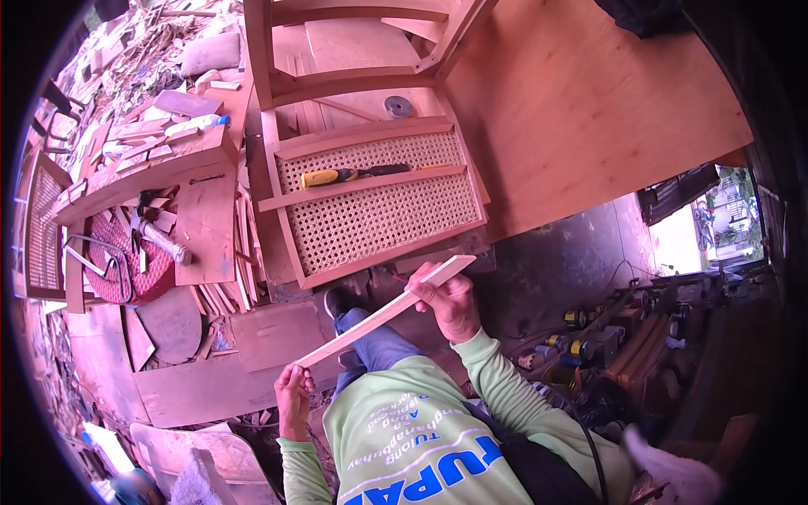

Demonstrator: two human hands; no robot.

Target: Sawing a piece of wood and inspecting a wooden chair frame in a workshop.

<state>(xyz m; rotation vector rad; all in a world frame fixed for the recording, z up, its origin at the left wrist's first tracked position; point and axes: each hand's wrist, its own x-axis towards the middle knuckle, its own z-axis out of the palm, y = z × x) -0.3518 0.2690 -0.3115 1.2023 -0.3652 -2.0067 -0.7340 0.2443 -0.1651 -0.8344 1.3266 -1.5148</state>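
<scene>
A slim, pale wooden strip (379,316) slants upward to the right in front of my body, held at both ends. My left hand (295,394) pinches its lower end, and my right hand (448,301) grips it near the upper end with the thumb on top. Beyond the strip is a wooden chair frame (286,240) with a woven cane panel (379,236). Across that panel lies a second wooden strip (358,188), and beside it a chisel (330,178) with a yellow and black handle.
A plywood sheet (589,109) extends at the far right. On the left, a hammer (156,236) rests on a red woven seat (126,261) among boards and scraps. A round grey disc (399,107) lies behind the panel. Power tools (581,347) and cords clutter the lower right.
</scene>
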